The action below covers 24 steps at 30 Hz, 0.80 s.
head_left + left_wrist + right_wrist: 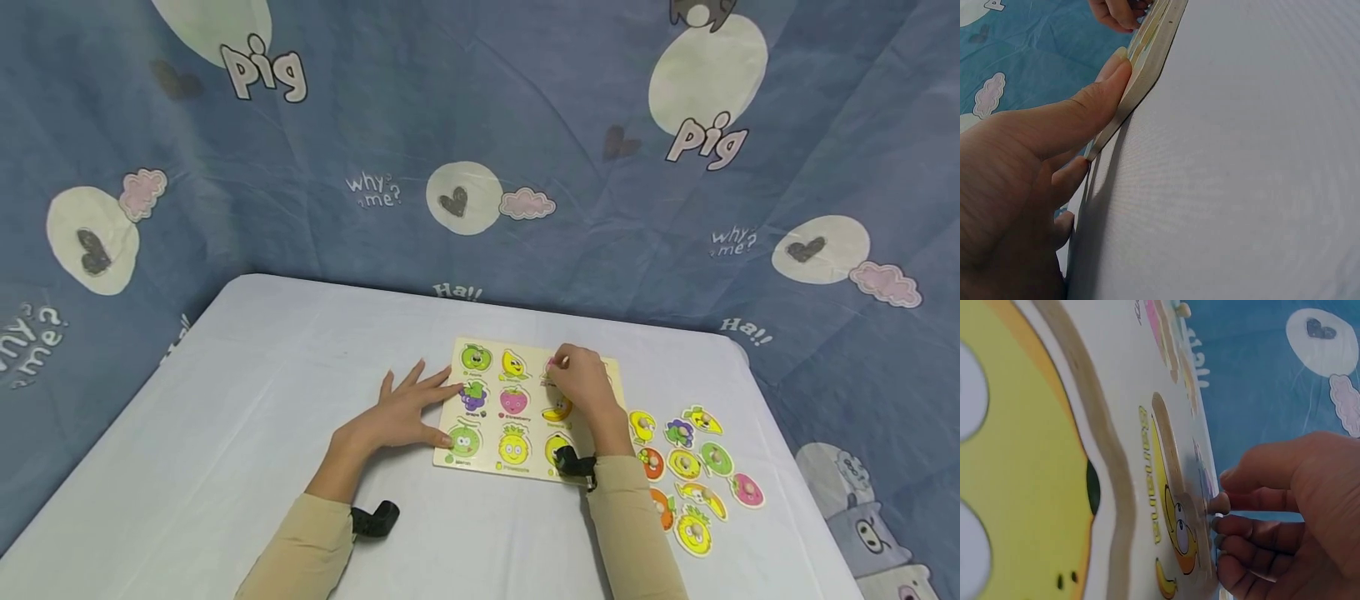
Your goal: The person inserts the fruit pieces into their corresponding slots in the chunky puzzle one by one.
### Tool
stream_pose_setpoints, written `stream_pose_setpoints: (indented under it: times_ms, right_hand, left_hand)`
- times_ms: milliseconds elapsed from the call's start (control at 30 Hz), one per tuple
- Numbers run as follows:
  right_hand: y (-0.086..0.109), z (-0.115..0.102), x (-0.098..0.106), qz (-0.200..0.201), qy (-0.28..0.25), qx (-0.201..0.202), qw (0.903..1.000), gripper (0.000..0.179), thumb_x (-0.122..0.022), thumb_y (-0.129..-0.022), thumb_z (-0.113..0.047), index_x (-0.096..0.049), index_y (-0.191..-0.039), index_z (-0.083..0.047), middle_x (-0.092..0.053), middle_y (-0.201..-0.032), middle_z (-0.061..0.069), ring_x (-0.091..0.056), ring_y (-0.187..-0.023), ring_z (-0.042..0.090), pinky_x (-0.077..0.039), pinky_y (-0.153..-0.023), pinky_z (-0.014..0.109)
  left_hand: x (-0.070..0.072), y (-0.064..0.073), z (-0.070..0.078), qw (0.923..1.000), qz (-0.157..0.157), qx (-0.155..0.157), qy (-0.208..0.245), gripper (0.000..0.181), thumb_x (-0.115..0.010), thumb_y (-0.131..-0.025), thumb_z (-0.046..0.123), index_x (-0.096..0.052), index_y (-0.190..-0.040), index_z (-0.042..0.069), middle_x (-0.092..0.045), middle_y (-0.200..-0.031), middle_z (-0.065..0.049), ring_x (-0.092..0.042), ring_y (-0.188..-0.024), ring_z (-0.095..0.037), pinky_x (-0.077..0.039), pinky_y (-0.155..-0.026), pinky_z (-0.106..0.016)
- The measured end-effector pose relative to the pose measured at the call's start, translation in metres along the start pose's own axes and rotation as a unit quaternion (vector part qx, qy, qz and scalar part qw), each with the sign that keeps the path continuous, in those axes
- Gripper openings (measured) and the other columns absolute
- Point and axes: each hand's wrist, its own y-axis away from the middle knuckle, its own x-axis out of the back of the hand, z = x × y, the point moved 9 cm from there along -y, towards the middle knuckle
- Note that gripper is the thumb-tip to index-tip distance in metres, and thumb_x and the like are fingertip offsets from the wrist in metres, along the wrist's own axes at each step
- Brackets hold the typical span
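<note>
Fruit puzzle board (492,423): long axis roughly 9-to-3, fruit tops toward 12. Right hand (583,381) pinches wooden knob (1219,503) at board's 1 o'clock; left hand (401,414), spread open, touches 9 o'clock edge. Loose fruit pieces (684,463) at 4; white tablecloth (450,542) beneath.

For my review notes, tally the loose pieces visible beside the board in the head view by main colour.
Yellow pieces: 5
Red or orange pieces: 2
Purple piece: 1
Green piece: 1
Pink piece: 1
Total: 10 in sight; the right sleeve may hide more.
</note>
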Motion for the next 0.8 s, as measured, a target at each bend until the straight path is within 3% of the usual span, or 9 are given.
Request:
stream_pose_setpoints:
  times_ms: [433,800]
  right_hand:
    - [0.005,0.005,0.006,0.001,0.0,0.007,1.0,0.017,-0.062,-0.092,-0.021,-0.069,-0.103,-0.009,-0.068,-0.093,0.011,-0.056,-0.073,0.022,-0.045,-0.059,0.028]
    - [0.008,0.013,0.011,0.013,0.01,0.011,0.9998,0.014,-0.06,-0.088,-0.017,-0.069,-0.097,-0.011,-0.066,-0.085,0.008,-0.053,-0.069,0.021,-0.043,-0.058,0.028]
  left_hand:
    - [-0.001,-0.001,-0.001,1.0,0.0,0.0,-0.002,0.093,-0.081,-0.07,0.058,-0.042,-0.151,0.034,-0.021,-0.167,0.003,0.003,-0.157,-0.036,0.011,-0.117,-0.071]
    - [-0.001,-0.001,-0.001,1.0,-0.001,0.005,-0.003,0.093,-0.081,-0.071,0.057,-0.041,-0.152,0.035,-0.02,-0.167,0.005,0.003,-0.157,-0.034,0.012,-0.118,-0.069]
